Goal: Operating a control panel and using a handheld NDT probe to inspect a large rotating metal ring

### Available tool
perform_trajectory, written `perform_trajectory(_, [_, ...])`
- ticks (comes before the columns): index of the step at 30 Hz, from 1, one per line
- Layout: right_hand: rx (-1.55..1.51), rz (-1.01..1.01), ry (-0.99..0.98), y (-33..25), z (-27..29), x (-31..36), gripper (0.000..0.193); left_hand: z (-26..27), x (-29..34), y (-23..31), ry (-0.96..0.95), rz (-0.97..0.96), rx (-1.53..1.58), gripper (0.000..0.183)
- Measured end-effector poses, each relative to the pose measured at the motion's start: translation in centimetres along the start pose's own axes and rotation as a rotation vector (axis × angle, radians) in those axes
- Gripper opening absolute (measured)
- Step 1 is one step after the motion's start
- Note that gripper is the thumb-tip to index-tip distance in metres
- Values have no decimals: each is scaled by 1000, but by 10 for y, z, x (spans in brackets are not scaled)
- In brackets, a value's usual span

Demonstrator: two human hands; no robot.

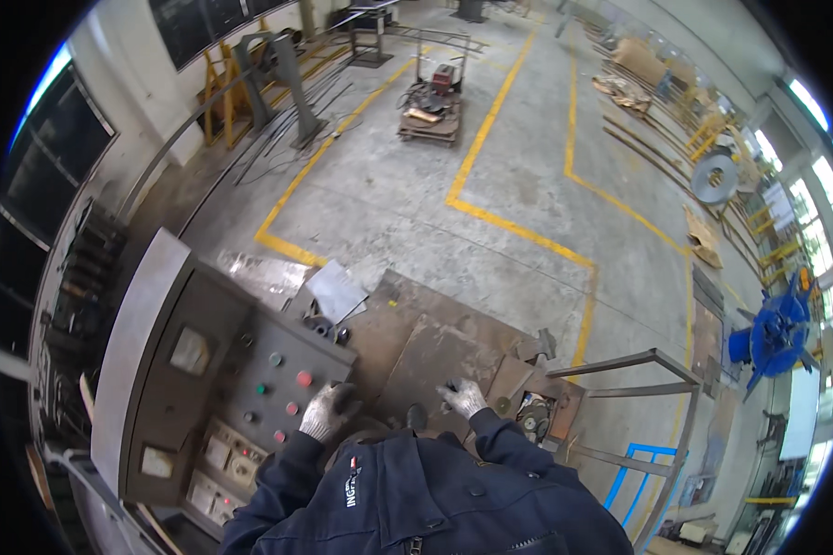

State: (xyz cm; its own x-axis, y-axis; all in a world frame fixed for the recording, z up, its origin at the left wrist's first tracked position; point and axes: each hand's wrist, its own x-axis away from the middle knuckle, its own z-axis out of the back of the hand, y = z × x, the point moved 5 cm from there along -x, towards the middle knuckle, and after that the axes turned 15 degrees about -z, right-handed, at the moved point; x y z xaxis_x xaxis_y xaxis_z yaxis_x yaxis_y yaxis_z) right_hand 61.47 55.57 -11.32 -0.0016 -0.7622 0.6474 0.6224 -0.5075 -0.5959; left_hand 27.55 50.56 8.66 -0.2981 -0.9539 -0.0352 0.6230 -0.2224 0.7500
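My left hand [328, 413] wears a pale knit glove with dark fingers. It hovers beside the right edge of a grey control panel [267, 351], close to its red buttons [292, 408], and nothing shows in it. Whether it touches the panel, I cannot tell. My right hand [464, 397], gloved alike, is over a brown metal plate [440, 361] in front of me. Its fingers are loosely bent and apart, with no object visible between them. The tip of a dark shoe [417, 416] shows between the hands.
A hammer-like tool [545, 346] and an open box of round parts [535, 413] lie right of the plate. A metal railing [629, 375] rises at the right. White paper [336, 292] lies beyond the panel. Farther off stand a loaded cart [432, 106] and a blue machine [779, 335].
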Motion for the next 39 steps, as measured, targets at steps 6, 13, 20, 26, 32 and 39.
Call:
perform_trajectory(6, [40,67,68,-17,53,-16,38,-28,-126,-1,-203,40,25,37])
perform_trajectory(13, [125,106,238,-49,141,-109,41,-64,-263,-116,-264,36,19,55])
perform_trajectory(20, [256,-121,224,-30,227,-215,30,-62,-369,-245,-347,111,-17,52])
perform_trajectory(26, [200,-258,231,-76,271,-256,29,-35,-382,-317,-452,353,-67,50])
perform_trajectory(32, [199,-230,75,-151,291,-375,27,-33,-390,-380,-340,545,-2,45])
perform_trajectory(39, [379,-37,0,-321,272,-539,31,-43,-404,-491,-172,752,14,41])
